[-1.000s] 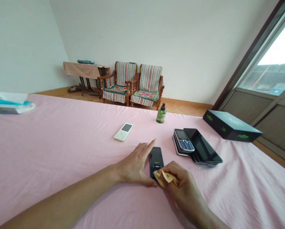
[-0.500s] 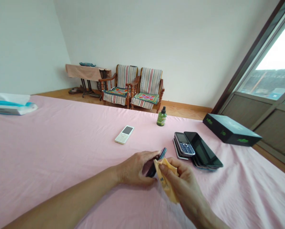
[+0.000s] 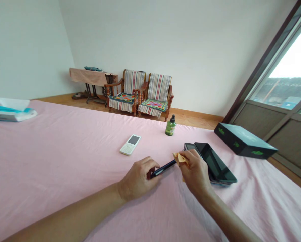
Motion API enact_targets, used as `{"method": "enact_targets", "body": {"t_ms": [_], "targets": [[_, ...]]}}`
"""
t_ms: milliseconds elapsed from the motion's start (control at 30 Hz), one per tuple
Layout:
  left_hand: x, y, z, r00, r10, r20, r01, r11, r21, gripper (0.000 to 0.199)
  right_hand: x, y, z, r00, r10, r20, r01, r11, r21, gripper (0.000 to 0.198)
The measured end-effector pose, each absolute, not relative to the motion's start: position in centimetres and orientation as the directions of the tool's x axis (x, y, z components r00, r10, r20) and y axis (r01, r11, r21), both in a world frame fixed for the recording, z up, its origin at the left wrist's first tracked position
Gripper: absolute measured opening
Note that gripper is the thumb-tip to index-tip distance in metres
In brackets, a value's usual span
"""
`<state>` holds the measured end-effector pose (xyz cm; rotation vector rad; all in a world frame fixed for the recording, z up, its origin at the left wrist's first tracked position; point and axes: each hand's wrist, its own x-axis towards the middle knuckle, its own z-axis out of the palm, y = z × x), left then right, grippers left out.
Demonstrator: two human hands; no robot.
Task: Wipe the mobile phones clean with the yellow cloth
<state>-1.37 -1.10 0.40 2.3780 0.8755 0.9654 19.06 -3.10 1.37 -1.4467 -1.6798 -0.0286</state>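
Observation:
My left hand [image 3: 141, 174] grips one end of a dark mobile phone [image 3: 166, 166], seen edge-on just above the pink sheet. A yellow cloth [image 3: 182, 158] is bunched in the closed fingers of my right hand [image 3: 197, 171], and it touches the phone's far end. Behind my right hand lies a keypad phone [image 3: 189, 146], mostly hidden by that hand. Beside it is a stack of black flat devices [image 3: 213, 161] with glossy screens. A white keypad phone [image 3: 130, 145] lies face up beyond my left hand.
A green spray bottle [image 3: 170, 126] stands near the far edge of the pink sheet [image 3: 77, 144]. At the right is a black box [image 3: 243, 140]; at the far left, a tissue pack [image 3: 11, 110]. Two wooden chairs [image 3: 154, 92] and a covered sewing table [image 3: 92, 76] stand by the wall.
The phone has turned from upright and tilted to nearly level, edge-on. My right hand has moved up with the cloth, to the phone's far end, and now covers most of the keypad phone behind.

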Motion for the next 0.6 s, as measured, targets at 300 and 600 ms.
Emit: {"method": "enact_targets", "body": {"t_ms": [300,600], "targets": [[-1.5,-0.8,0.1,0.521,0.722,0.456,0.412,-0.680,0.606,0.010,19.0,-1.9,-0.3,0.014,0.782,0.623,0.810,0.357,-0.466,0.020],[-1.4,-0.8,0.0,0.507,0.736,0.449,0.392,-0.660,0.640,0.002,15.3,-4.0,-0.1,-0.094,0.798,0.595,0.713,0.471,-0.519,0.031]]}}
